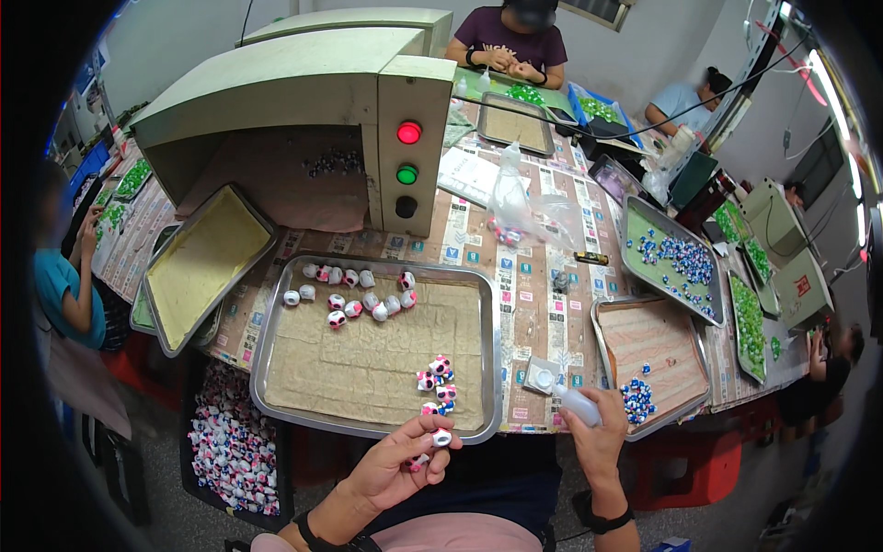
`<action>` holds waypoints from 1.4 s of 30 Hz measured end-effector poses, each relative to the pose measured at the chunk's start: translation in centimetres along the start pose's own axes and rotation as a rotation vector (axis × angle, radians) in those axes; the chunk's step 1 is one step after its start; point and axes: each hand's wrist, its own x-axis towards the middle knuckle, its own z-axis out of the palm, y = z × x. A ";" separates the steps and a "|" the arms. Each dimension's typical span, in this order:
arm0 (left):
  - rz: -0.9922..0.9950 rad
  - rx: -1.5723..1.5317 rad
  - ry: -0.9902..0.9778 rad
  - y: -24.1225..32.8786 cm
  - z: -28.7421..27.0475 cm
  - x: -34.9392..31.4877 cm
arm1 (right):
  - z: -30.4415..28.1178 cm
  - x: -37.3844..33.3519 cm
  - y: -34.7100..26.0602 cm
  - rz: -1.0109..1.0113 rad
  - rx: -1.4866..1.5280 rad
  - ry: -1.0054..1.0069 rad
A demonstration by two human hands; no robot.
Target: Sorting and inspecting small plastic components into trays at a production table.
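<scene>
My left hand (401,462) is closed at the near edge of a metal tray (494,368) lined with tan cloth. Its thumb and fingertips pinch a small white toy head (442,438) with a dark hollow facing up. Another pink-and-white piece (418,462) rests against the curled fingers. My right hand (600,434) grips a translucent squeeze bottle (581,408), its nozzle tilted toward a small square dish (543,375) on the table. In the tray, several white-and-pink heads (370,301) lie at the back. Assembled pink, white and blue figures (438,386) are clustered near its right side.
A beige machine (276,83) with red and green lights stands behind the tray. Stacked trays (198,271) lean at left, above a black crate (195,469) of pieces. At right are a tray of blue-and-white parts (625,327), a larger green-lined tray (639,221) and a red stool (690,469). Other people work around.
</scene>
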 end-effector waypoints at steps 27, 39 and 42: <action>0.006 -0.019 -0.061 -0.2 -0.4 0.2 | 1.6 4.1 0.1 0.338 0.439 -0.049; 0.031 -0.049 -0.103 0.1 -1.2 -0.6 | 6.4 10.4 2.9 0.267 0.509 -0.147; 0.082 -0.030 -0.087 0.6 -0.8 -0.9 | 6.1 10.1 4.5 0.275 0.560 -0.158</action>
